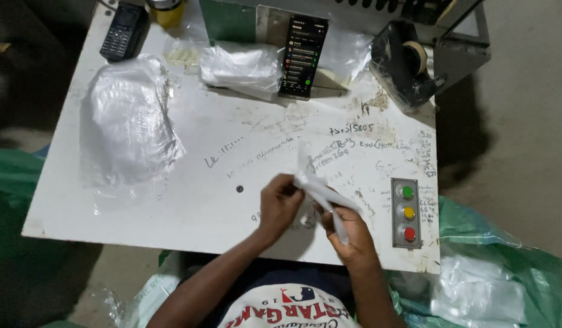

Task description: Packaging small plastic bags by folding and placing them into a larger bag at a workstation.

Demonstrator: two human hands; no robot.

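Both of my hands are over the near edge of a white table (pixel 190 206) scribbled with writing. Between them is a small crumpled clear plastic bag (pixel 320 189). My left hand (pixel 279 205) pinches the bag's left end with its fingers curled. My right hand (pixel 349 229) grips the bag's lower right part, and a strip of plastic runs down across its palm. What the bag contains cannot be seen.
A stack of clear bags (pixel 126 121) lies at the table's left, another bundle (pixel 241 67) at the back. A lit smartphone (pixel 303 58) leans upright, a keypad phone (pixel 121 31) lies far left. A tape dispenser (pixel 408 64) and a three-button box (pixel 406 212) are at the right. Green sacks (pixel 499 267) flank me.
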